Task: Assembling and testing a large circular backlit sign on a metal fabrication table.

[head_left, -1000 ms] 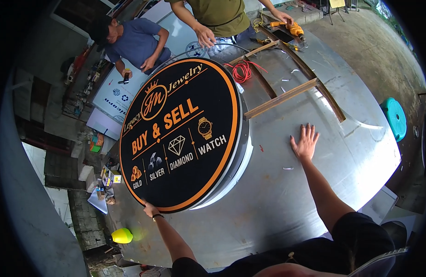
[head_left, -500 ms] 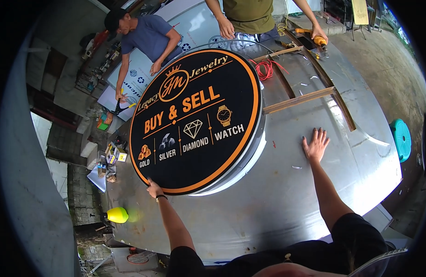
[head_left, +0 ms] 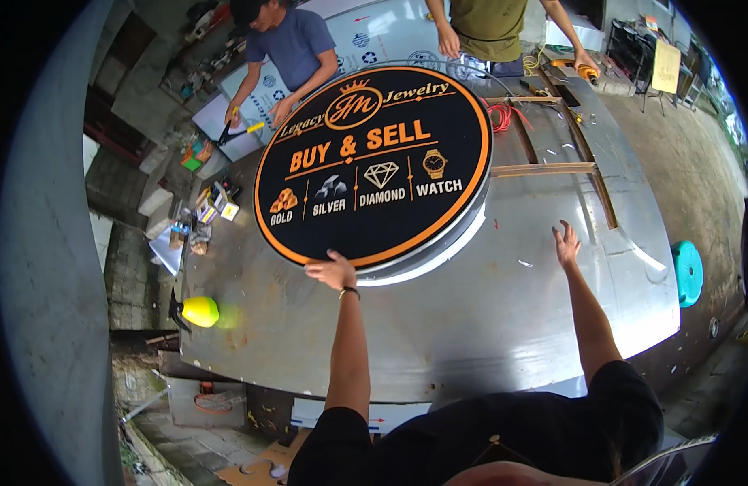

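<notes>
A large round sign (head_left: 349, 235), black-faced with an orange border and a thick white side, lies face up on the metal table (head_left: 268, 348). At its near edge my left hand (head_left: 333, 271) grips the rim, thumb up on the face and fingers over the border; the fingertips' hold beneath is hidden. To the right of the sign, apart from it, my right hand (head_left: 566, 245) is over the bare metal, fingers spread and slightly bent, holding nothing.
A wooden frame (head_left: 544, 170) and red cable (head_left: 499, 117) lie right of the sign. A yellow spray bottle (head_left: 200, 312) stands at the left edge. Two people work across the table, one with a yellow power tool (head_left: 586, 71). A teal stool (head_left: 688, 274) is beyond the right edge.
My view has shifted and turned. My left hand has slid rightward along the sign's near rim. My right hand, flat on the table before, now has bent fingers and appears raised.
</notes>
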The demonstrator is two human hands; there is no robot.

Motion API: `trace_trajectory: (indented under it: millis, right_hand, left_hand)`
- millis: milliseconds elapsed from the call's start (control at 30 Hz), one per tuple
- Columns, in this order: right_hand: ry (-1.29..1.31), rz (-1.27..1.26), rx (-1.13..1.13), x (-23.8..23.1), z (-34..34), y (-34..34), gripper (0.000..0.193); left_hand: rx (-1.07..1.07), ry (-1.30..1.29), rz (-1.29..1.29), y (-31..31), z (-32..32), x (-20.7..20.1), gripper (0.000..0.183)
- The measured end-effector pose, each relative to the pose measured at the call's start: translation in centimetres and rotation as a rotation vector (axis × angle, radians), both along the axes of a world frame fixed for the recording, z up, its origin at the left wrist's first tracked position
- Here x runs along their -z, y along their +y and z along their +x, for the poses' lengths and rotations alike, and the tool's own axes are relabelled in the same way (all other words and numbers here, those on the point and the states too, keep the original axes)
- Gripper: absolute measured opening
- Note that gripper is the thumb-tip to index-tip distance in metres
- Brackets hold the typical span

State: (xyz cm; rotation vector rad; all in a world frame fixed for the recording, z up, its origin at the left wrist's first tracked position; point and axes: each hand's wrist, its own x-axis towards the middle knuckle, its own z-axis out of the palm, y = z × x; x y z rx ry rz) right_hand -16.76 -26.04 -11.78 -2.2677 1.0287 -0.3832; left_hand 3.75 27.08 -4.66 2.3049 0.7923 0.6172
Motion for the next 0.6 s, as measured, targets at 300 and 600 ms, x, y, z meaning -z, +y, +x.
trace_trajectory:
  millis: [300,600]
  right_hand:
    - [-0.579,0.465,-0.027,0.3,-11.6,17.4,0.038]
    - [-0.662,0.679,0.241,-3.4,-18.4,12.8,0.051]
  left_hand:
    - [-0.039,0.066,0.109,-0.9,-1.1,-0.6,0.079]
    - [0.081,0.091,0.061,-0.2,-2.9,-0.7,0.089]
